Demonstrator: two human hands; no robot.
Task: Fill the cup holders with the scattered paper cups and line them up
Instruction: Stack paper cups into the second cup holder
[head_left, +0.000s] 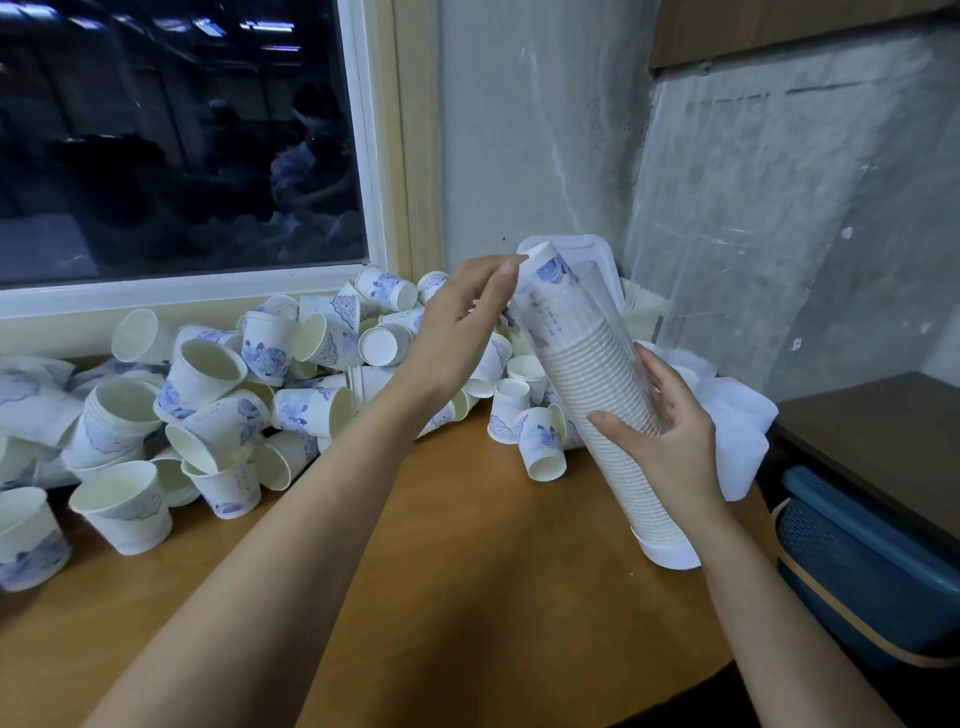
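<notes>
A clear tube cup holder (597, 395) packed with stacked paper cups leans across the table's right side, its white end cap (670, 553) low near the table edge. My right hand (670, 441) grips the tube round its middle. My left hand (467, 317) reaches to the tube's upper end, fingertips touching the topmost cup (545, 265), which sticks out of the tube. A pile of white paper cups with blue flower prints (249, 384) lies scattered over the left and middle of the wooden table (467, 545).
White holder parts (737, 421) lie behind the tube against the grey wall. A window with a white frame (363, 156) stands behind the pile. A blue basket (857, 561) sits off the table's right edge, below a dark shelf (883, 431).
</notes>
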